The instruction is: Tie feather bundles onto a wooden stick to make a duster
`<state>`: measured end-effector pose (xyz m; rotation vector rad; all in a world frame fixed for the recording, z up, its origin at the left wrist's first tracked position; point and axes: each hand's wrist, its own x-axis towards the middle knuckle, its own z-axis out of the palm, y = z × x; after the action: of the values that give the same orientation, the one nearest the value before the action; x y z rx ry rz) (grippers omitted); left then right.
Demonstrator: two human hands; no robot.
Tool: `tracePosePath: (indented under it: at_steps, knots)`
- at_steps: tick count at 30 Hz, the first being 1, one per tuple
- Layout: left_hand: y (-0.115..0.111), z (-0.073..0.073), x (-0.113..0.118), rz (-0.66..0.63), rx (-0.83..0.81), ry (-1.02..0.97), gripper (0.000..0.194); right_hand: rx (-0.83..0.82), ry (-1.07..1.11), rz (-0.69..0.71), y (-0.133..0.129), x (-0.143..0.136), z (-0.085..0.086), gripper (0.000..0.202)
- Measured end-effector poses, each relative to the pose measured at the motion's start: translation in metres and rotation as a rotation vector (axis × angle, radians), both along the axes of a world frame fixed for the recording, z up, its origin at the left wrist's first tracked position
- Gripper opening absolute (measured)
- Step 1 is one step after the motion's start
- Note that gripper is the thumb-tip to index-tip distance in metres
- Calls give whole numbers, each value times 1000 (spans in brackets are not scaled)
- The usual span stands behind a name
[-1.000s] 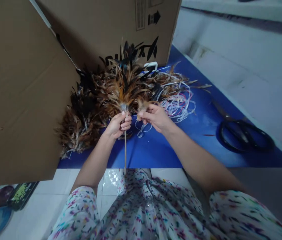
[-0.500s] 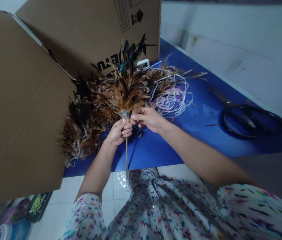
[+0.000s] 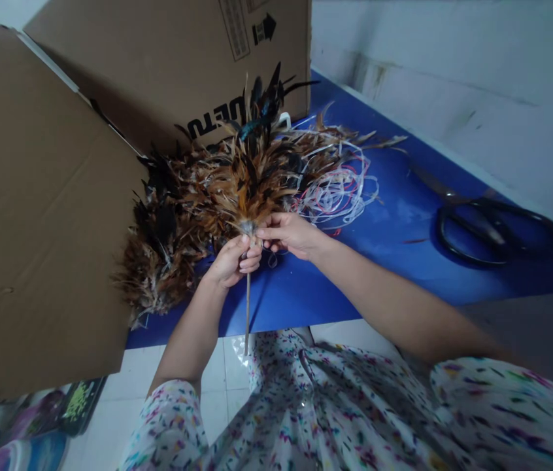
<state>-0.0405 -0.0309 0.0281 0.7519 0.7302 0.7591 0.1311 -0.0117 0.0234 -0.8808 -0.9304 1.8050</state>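
Note:
My left hand (image 3: 234, 260) is closed around a thin stick (image 3: 248, 304) just below a bunch of brown and black feathers (image 3: 251, 176). The stick points down past the table's front edge. My right hand (image 3: 289, 235) pinches at the base of the bunch, beside my left thumb; its fingertips touch the feather ends there. Behind and to the left lies a heap of brown and black feathers (image 3: 159, 229), which the held bunch partly overlaps. A tangle of white and red string (image 3: 340, 193) lies right of the bunch.
Large black-handled scissors (image 3: 497, 229) rest on the blue table (image 3: 379, 261) at the right. Cardboard boxes stand at the left (image 3: 41, 216) and at the back (image 3: 168, 59). A pale wall (image 3: 453, 78) runs along the right. Bags and a green-filled tray (image 3: 78, 402) are at lower left.
The feather bunch and stick have tilted slightly, with the stick's lower end a little further left. Both hands keep nearly the same place and grip. The view has shifted slightly.

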Motion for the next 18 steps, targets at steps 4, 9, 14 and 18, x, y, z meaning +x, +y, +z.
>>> tracePosePath:
  at_steps: [4, 9, 14, 18]
  knots:
    - [-1, 0, -1, -23, 55, 49, 32, 9, -15, -47, 0, -4, -3, 37]
    - [-1, 0, -1, -37, 123, 94, 42, -1, -14, -87, 0, -6, -3, 40]
    - [-2, 2, 2, -7, 153, 163, 46, -22, -71, -116, -3, -8, -1, 34]
    - [-2, 2, 3, 0, 180, 198, 50, -50, -85, -134, -5, -9, 2, 31]
